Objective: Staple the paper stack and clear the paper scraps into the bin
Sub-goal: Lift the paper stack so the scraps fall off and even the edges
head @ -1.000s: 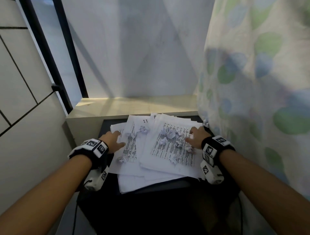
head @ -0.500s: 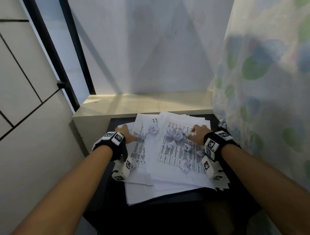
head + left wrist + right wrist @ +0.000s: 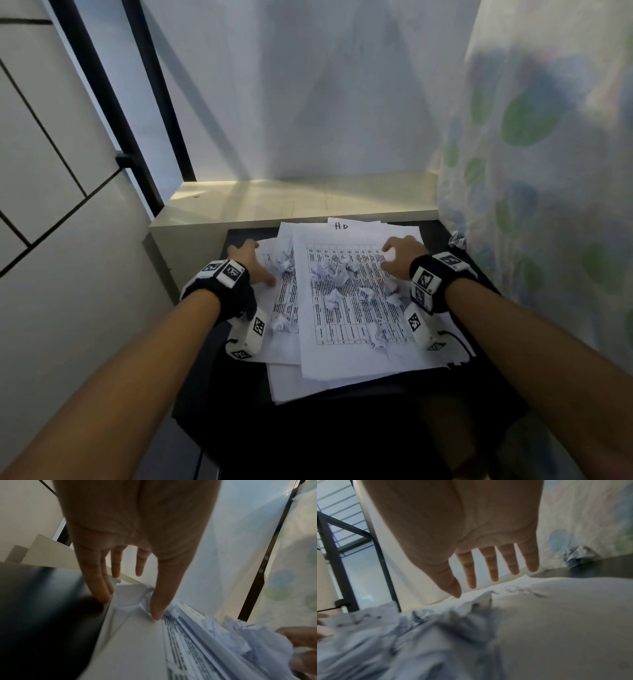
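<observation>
Here the paper stack (image 3: 346, 308) lies fanned on the dark table (image 3: 342, 428), with crumpled paper scraps (image 3: 334, 270) strewn over its printed top sheet. The left hand (image 3: 250, 262) rests on the stack's left edge, fingers (image 3: 101, 582) straight. The right hand (image 3: 400, 255) presses the top sheet's far right part, fingers (image 3: 493, 566) spread, gripping nothing.

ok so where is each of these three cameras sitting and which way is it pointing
Head: worn on the head, looks down at the paper stack; both forearms, left hand, right hand.
Left wrist: looks along straight fingers at the stack's left edge.
Right wrist: along spread fingers over paper scraps.
All share the stack.
</observation>
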`<act>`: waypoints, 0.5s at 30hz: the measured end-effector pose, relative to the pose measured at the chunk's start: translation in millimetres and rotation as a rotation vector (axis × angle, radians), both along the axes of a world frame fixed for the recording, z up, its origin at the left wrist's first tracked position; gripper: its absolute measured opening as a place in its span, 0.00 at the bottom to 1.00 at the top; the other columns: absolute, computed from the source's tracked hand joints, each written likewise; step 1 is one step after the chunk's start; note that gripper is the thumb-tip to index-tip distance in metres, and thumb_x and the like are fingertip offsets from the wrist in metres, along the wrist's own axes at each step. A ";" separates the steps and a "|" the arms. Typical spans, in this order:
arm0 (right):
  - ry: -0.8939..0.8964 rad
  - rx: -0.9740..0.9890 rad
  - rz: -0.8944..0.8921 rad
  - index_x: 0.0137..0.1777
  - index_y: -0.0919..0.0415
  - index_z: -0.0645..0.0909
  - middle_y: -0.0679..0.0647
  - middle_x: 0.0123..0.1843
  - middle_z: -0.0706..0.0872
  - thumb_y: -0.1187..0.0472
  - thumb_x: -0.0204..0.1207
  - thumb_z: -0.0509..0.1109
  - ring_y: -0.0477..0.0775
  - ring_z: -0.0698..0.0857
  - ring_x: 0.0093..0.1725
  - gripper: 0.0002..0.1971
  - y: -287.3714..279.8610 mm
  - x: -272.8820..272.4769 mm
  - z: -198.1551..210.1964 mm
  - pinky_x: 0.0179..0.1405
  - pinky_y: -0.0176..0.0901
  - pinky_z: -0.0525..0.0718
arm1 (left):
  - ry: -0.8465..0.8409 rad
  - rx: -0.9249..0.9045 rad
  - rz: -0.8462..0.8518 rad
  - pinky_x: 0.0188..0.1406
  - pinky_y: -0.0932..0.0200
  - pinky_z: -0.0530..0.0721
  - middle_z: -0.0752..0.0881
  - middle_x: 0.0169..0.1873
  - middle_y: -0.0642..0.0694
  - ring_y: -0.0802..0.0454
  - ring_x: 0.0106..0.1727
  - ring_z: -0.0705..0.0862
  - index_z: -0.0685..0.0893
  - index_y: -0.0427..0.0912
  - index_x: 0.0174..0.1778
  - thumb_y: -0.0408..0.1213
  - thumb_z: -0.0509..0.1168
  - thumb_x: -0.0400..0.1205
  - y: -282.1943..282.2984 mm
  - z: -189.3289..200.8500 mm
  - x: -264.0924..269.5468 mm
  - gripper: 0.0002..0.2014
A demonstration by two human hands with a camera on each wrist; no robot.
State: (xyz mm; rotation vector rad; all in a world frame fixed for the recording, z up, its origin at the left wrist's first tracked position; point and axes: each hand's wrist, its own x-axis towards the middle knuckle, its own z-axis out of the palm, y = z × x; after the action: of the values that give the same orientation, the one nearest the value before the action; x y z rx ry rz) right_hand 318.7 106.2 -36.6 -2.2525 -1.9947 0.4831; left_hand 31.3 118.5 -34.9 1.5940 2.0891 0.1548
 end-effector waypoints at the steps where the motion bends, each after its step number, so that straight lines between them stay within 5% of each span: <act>1: -0.031 -0.007 -0.064 0.69 0.57 0.72 0.63 0.72 0.71 0.52 0.74 0.67 0.65 0.77 0.67 0.24 0.3 5.1 -0.7 0.66 0.52 0.78 | -0.052 -0.019 0.026 0.66 0.43 0.81 0.69 0.73 0.34 0.34 0.70 0.75 0.60 0.44 0.79 0.45 0.81 0.63 1.0 -0.1 -0.7 0.51; 5: -0.051 -0.125 -0.172 0.74 0.63 0.65 0.65 0.71 0.76 0.43 0.70 0.69 0.66 0.79 0.67 0.37 2.4 16.3 -8.7 0.62 0.53 0.81 | -0.303 -0.018 0.167 0.59 0.39 0.85 0.80 0.67 0.35 0.37 0.64 0.84 0.66 0.37 0.76 0.66 0.78 0.43 35.7 -36.5 -13.0 0.66; 10: -0.056 -0.153 -0.153 0.75 0.57 0.64 0.62 0.74 0.73 0.31 0.57 0.73 0.65 0.74 0.72 0.49 6.5 7.8 -11.3 0.69 0.56 0.74 | -0.418 -0.044 0.175 0.66 0.50 0.79 0.81 0.66 0.31 0.37 0.66 0.81 0.75 0.27 0.70 0.47 0.72 0.74 0.5 -1.4 12.2 0.34; 15: 0.141 -0.151 -0.252 0.79 0.58 0.57 0.66 0.80 0.57 0.40 0.52 0.83 0.71 0.67 0.76 0.58 6.5 4.3 -9.6 0.70 0.61 0.75 | -0.427 0.008 0.111 0.61 0.44 0.82 0.78 0.67 0.24 0.31 0.65 0.81 0.68 0.18 0.70 0.49 0.78 0.67 -0.1 -7.0 29.7 0.47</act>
State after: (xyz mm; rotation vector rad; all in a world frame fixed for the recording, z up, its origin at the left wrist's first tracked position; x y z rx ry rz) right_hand 323.0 112.8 -46.2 -2.4354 -1.6291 0.7618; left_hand 60.9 118.4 -41.9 1.3097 1.8398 0.4960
